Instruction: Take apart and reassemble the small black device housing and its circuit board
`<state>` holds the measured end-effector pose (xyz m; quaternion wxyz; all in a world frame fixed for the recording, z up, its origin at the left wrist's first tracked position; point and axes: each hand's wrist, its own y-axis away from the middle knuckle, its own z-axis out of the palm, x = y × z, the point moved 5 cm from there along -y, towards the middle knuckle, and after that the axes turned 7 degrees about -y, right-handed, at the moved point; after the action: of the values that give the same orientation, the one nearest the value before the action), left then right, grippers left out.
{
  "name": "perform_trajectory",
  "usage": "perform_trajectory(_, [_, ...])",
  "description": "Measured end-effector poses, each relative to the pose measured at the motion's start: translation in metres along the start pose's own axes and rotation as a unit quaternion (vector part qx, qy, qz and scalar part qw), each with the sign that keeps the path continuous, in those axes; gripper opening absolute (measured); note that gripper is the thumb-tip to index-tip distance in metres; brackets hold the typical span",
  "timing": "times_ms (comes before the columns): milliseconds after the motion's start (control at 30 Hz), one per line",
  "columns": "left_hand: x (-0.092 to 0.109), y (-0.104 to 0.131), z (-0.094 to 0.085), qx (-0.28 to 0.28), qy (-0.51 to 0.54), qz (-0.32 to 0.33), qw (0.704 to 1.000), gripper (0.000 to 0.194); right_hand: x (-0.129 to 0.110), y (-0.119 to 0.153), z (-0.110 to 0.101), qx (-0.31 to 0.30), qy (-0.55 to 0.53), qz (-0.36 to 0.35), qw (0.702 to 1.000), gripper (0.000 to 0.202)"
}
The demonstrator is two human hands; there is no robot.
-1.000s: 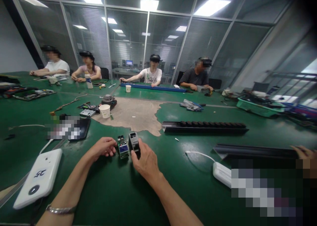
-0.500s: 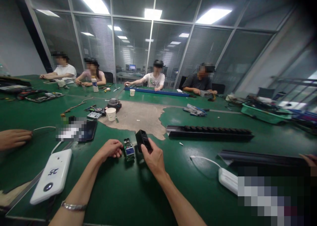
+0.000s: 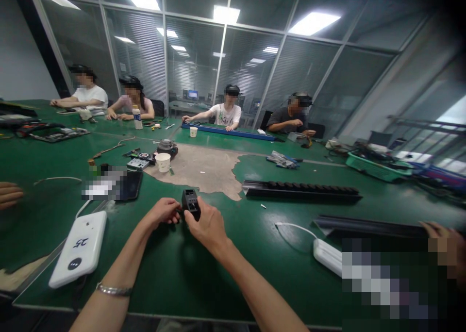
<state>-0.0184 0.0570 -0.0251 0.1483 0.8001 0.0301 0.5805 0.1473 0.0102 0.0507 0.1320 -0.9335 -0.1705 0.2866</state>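
Observation:
My right hand (image 3: 210,224) grips a small black plastic housing (image 3: 191,200) with openings in its top end, holding it upright just above the green table. Close against the housing's left side is my left hand (image 3: 164,211), its fingers curled and pinched together. What those fingertips hold, if anything, is hidden. The small green circuit board with a blue part cannot be seen now; the housing and right hand cover the place where it was.
A white power bank (image 3: 79,249) lies left of my arm, near a dark tablet-like device (image 3: 131,185). A paper cup (image 3: 163,162) stands on the brown sheet (image 3: 204,164). Black rails (image 3: 302,192) lie to the right, by a co-worker's hand (image 3: 442,235). Several people sit opposite.
My right hand has brought the black housing left to where the circuit board was, turning its open end more towards me. The board has gone from sight. My left hand stays nearly in place.

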Motion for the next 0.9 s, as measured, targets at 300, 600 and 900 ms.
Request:
perform_trajectory(300, [-0.005,-0.005,-0.005,0.018,-0.056,-0.014,0.998,0.028,0.004,0.006,0.010,-0.050,0.043,0.000,0.998,0.058])
perform_trajectory(600, [-0.004,-0.006,-0.007,0.030,-0.080,0.001,0.996,0.038,0.008,0.005,0.013,-0.062,0.038,-0.003,0.997,0.066])
perform_trajectory(900, [-0.004,-0.005,-0.001,0.010,-0.058,0.000,0.998,0.042,0.015,0.003,0.024,-0.061,0.005,0.015,0.998,0.056])
